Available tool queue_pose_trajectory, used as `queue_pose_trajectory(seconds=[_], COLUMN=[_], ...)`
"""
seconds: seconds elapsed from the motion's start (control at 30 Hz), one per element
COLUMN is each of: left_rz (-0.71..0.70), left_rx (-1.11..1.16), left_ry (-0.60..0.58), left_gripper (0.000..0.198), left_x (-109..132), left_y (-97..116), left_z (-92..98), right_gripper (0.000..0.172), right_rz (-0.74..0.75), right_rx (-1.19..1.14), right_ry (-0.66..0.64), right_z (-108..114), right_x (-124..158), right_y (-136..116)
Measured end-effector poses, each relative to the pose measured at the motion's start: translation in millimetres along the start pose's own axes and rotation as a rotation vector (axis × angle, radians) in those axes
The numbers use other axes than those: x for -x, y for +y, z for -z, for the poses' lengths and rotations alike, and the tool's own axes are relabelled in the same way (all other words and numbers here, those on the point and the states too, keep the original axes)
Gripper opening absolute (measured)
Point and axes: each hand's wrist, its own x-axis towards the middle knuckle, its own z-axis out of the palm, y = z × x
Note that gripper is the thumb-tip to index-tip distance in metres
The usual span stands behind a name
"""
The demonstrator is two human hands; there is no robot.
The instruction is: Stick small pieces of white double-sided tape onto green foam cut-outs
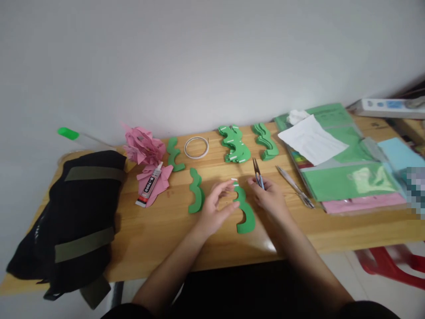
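A green wavy cutout (245, 217) lies on the table before me, with a short white strip across its narrow top. My left hand (215, 204) steadies it, thumb on its left edge and fingers curled near the top. Another small white strip (234, 179) shows at those fingertips; whether they pinch it is hard to see. To the right of the cutout, my right hand (267, 192) is closed around blue-handled thread snips (257, 172), their dark blades pointing away from me. Another green cutout (196, 190) rests left of my left hand.
Behind my hands are a narrow white tape roll (196, 147), a strip-marked cutout pile (235, 144) and a cutout stack (264, 141). Left are a glue tube (149, 185), pink paper (144, 144) and a black bag (89, 204); right, a craft knife (295, 186) and packaged green sheets (341, 177).
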Motion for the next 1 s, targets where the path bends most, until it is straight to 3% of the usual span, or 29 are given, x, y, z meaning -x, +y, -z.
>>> queue_pose_trajectory(seconds=[0.13,0.3,0.5,0.63,0.77,1.0], left_rz=[0.185,0.176,-0.022,-0.232,-0.304,-0.274], left_rx=[0.368,0.342,-0.029,-0.429,-0.776,-0.944], left_ry=[-0.072,-0.046,-0.073,0.032,0.107,-0.206], left_gripper=[0.034,0.033,0.032,0.034,0.034,0.030], left_x=[-3.0,-1.7,1.4,-0.7,3.0,37.7], left_y=[4.7,2.7,1.0,0.5,9.0,22.8], left_z=[3.8,1.0,-2.1,-2.2,4.7,7.7], right_gripper=[0.044,0.046,0.047,0.046,0.043,0.030], right_rz=[-0.095,-0.077,-0.029,0.046,0.044,0.037], right_rx=[-0.191,-0.197,-0.171,-0.119,-0.057,0.080], right_ry=[-0.078,-0.135,-0.122,-0.133,-0.152,-0.119], right_z=[2.4,3.4,3.5,6.4,16.1,31.2], right_x=[13.0,20.4,21.6,21.7,27.1,40.8], right_y=[-16.3,-29.3,-20.7,-16.7,-13.5,-3.0])
